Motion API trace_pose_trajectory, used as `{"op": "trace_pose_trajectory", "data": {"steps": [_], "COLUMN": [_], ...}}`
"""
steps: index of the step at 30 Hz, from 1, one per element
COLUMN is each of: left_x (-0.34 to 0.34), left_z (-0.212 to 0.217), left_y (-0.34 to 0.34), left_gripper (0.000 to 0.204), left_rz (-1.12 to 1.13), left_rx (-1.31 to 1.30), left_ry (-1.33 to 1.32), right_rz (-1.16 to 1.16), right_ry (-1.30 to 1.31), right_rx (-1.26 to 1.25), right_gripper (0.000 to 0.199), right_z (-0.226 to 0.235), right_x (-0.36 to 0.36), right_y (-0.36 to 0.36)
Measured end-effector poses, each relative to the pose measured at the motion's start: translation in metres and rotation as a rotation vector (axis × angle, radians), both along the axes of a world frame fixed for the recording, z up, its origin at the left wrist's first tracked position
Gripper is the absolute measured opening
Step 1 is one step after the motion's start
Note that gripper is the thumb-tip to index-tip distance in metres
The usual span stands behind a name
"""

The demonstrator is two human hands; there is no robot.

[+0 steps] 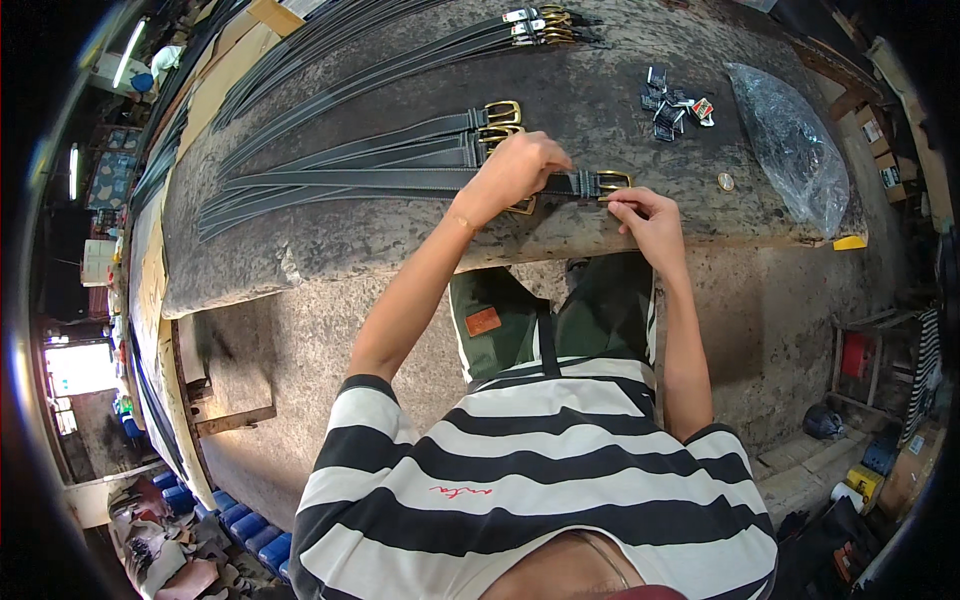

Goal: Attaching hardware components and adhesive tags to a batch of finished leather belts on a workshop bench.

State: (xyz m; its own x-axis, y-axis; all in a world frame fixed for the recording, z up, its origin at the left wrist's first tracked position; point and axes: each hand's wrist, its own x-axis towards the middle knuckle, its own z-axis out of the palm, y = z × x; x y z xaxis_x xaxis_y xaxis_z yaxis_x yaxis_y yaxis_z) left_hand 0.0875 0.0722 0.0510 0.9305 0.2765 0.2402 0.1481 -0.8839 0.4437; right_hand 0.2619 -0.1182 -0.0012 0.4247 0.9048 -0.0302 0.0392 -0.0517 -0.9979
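crowding the scuffed worktable (600,90) beside your left hand (520,168) are other dark belts (425,130), their gold-toned buckles (502,112) just beyond your wrist. a belt bundle (400,62) with white tags (522,16) at its buckle end lies along the far side. to your right, well apart from your fingers, sit a cluster of small dark cards (660,118), a round disc (726,182) and a crumpled clear plastic bag (790,145).

the stitched dark grey belt (588,185) runs beneath your left hand, its brass-toned frame buckle (618,174) pointing right. your right hand (650,218) has thumb and forefinger pinched together on that buckle's near edge. your left fingers curl over the strap; whether they grip it, i cannot tell.

red script crosses your striped shirt (560,455), and a brown patch (483,321) marks your green trousers (500,345). print on the cards is too small to read.
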Motion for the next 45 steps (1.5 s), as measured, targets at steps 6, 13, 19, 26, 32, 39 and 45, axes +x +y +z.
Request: {"op": "trace_pose_trajectory", "data": {"steps": [6, 13, 19, 26, 32, 39, 45], "left_x": [-0.038, -0.038, -0.028, -0.034, -0.030, -0.015, 0.006], "left_z": [-0.015, -0.007, -0.013, -0.022, -0.022, -0.022, -0.039], "left_y": [-0.023, -0.039, -0.055, -0.060, -0.050, -0.050, -0.067], "left_gripper": [0.041, 0.045, 0.040, 0.029, 0.029, 0.015, 0.012], "left_rz": [-0.011, 0.134, 0.226, 0.219, 0.198, 0.284, 0.500], "left_rx": [0.195, 0.192, 0.197, 0.280, 0.266, 0.109, -0.009], "left_ry": [-0.013, 0.031, -0.051, -0.024, -0.059, -0.203, -0.183], "right_rz": [-0.112, 0.004, -0.038, -0.029, 0.082, 0.039, 0.030], "right_ry": [-0.206, -0.362, -0.232, -0.368, -0.546, -0.480, -0.463], "right_rx": [0.007, 0.177, 0.143, 0.048, -0.017, 0.017, -0.008], "right_gripper": [0.016, 0.014, 0.015, 0.016, 0.019, 0.018, 0.018], "right_z": [0.015, 0.016, 0.013, 0.019, 0.026, 0.022, 0.023], "right_x": [-0.014, -0.024, -0.020, -0.013, -0.006, -0.011, -0.012], "right_y": [0.007, 0.032, 0.042, 0.045, 0.050, 0.051, 0.049]}}
